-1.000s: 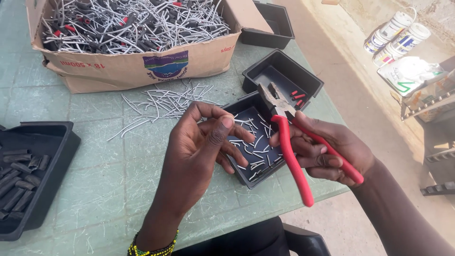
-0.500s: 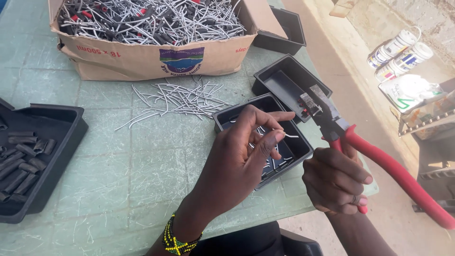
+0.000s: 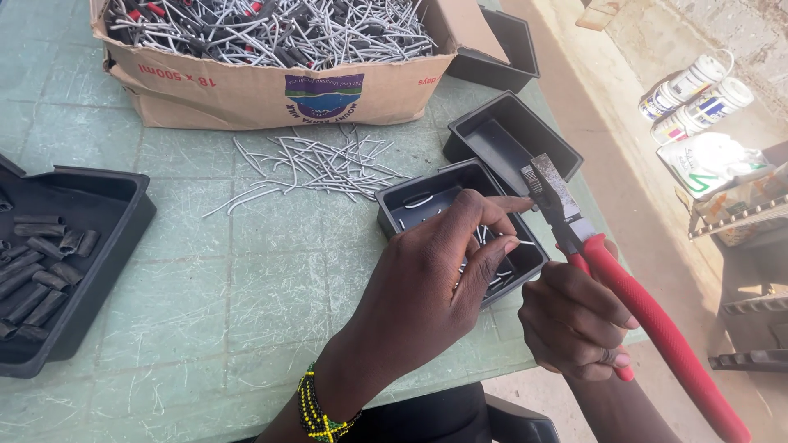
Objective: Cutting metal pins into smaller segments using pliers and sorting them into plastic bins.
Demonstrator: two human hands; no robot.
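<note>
Right hand [image 3: 574, 320] is clenched around the red handles of the pliers [image 3: 566, 215] — the tool tilts up and away from me, its grey head just above the far edge of the near tray [image 3: 402, 201]. Left hand [image 3: 435, 283] hovers over that same tray, fingers curled, index tip reaching toward the pliers head; it looks pinched on something small, but I cannot tell what it grips, if anything. A beaded band [image 3: 316, 410] sits on the left wrist.

The near tray is black and holds a few short wire bits [image 3: 491, 271], partly hidden under the left hand. Just beyond it, touching, a second black tray [image 3: 492, 135], and a third [image 3: 513, 49] further back beside the box [image 3: 246, 90].

The box is brown cardboard, open-topped, heaped with bent grey wires, some with black or red sleeves. In front of it, loose wires [image 3: 320, 164] lie scattered on the green worktop [image 3: 246, 295].

Far left — a larger black tray [image 3: 98, 246] with dark tube pieces [image 3: 37, 275] piled in it, well apart from both hands.

Off the worktop on the right, white jars [image 3: 698, 94] on the ground.
</note>
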